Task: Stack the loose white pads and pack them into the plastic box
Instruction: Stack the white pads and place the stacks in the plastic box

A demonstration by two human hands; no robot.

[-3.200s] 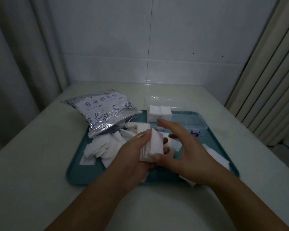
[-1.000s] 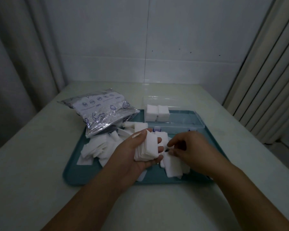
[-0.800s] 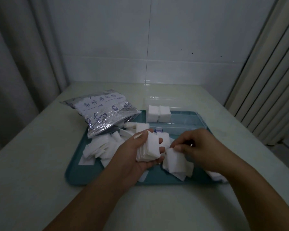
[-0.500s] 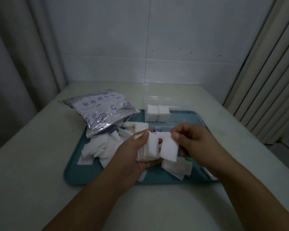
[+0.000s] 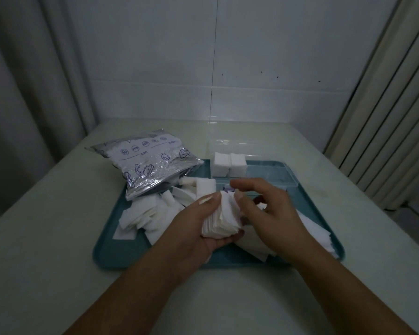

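- Over the teal tray [image 5: 107,252], the left hand [image 5: 191,228] clamps the pad stack [image 5: 221,220]; the right hand [image 5: 269,211], fingers loosely spread, holds nothing visible.
- Square the edges before carrying to the plastic box [image 5: 264,175], behind.

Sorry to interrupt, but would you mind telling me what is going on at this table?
A person is gathering loose white pads into a stack. The left hand grips the stack of pads over the teal tray, while the right hand presses against its side, apparently adding or squaring a pad. More loose pads lie scattered on the tray beside an opened foil bag. The clear plastic box at the tray's far edge already holds two neat stacks.
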